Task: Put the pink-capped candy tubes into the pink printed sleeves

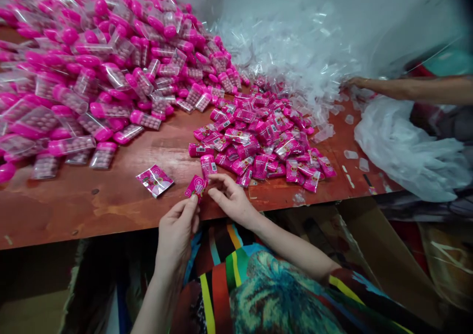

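My left hand (179, 225) pinches a small pink printed sleeve (195, 186) between thumb and fingers, just over the front edge of the table. Close by on the right is my right hand (236, 203), its thumb and index finger slightly apart beside the sleeve, with nothing visible between them. A rolled pink sleeve (208, 166) stands just beyond my fingers. To the left, a flat square of pink printed wrappers (155, 180) lies on the table. Behind my hands spreads a heap of pink printed sleeves (254, 137) with barcodes.
A large mound of clear containers with pink caps and small balls (111, 73) covers the left of the reddish table (121, 196). Empty clear containers (291, 48) are heaped behind. At right, another person's arm (417, 87) reaches over a translucent plastic bag (406, 147).
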{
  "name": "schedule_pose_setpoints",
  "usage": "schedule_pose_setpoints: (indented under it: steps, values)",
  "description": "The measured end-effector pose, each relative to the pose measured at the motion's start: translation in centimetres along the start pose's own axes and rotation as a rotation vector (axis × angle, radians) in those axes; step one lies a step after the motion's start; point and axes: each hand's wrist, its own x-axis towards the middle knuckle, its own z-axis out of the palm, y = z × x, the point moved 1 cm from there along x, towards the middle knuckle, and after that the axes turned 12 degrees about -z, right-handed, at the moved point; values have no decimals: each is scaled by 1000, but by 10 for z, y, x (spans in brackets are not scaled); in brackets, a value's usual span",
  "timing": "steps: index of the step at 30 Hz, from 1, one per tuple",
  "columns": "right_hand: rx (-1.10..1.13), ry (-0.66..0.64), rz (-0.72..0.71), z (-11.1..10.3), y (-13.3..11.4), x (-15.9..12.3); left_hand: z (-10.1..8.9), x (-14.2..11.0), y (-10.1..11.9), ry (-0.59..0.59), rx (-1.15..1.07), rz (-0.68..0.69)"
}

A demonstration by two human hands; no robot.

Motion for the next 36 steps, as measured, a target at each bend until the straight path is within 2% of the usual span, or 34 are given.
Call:
schedule_pose_setpoints:
  steps: [2,6,10,13,15,17,19,24,28,32,36]
  values:
    - [127,19,96,0,-2,0,4,-1,0,-25,63,9]
    - [294,26,159,-5,-4,3,7,-4,1,-58,140,-11]
    - [363,37,223,-12,-2,4,7,-10,8,59,400,171]
    - [315,69,273,-15,0,5,9,-13,12,116,457,291]
    - [326,64,298,-15,0,5,11,-10,10,58,361,222]
    - [376,61,291,-12,-1,5,14,-6,5,-5,204,76]
    - [416,67,275,-8,-2,6,18,0,1,-13,59,-20]
    - [385,69,254,-3,-3,6,30,8,2,-28,-128,-82]
    - [338,75,245,-1,0,4,32,8,6,-40,-158,-124]
    - [126,24,140,-4,-2,5,24,9,7,-119,-144,-175]
    - [-105,-104,66,-16,-13,23,19,8,7,-77,-163,-131]
